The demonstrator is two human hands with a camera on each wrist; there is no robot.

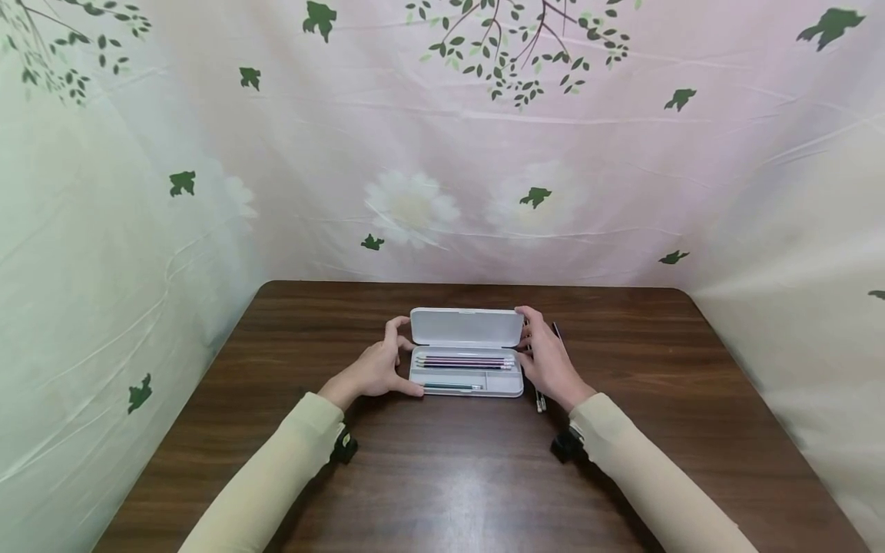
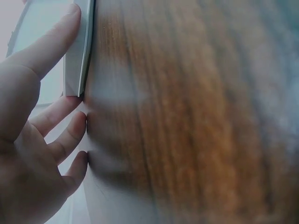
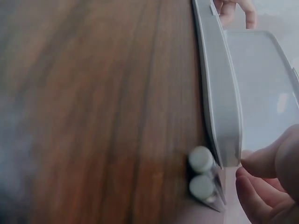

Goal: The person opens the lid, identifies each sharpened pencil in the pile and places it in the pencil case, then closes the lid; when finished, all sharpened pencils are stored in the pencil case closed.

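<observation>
A white pencil case (image 1: 503, 387) lies on the table with its lid (image 1: 466, 328) raised. Several dark purple pencils (image 1: 465, 362) lie in its rear compartment, and a teal pencil (image 1: 449, 386) lies in the front one. My left hand (image 1: 376, 367) grips the case's left end, its thumb on the front corner and its fingers spread toward the back. At the opposite end my right hand (image 1: 549, 359) holds the case, a finger at the lid's upper corner and the thumb at the base's rim. Some of the right fingers are hidden behind the lid.
Loose pencils with white ends (image 3: 201, 159) lie on the wooden table (image 1: 442, 468) against the case's right end, partly under my right hand. A printed cloth (image 1: 442, 138) hangs behind the table and along both sides.
</observation>
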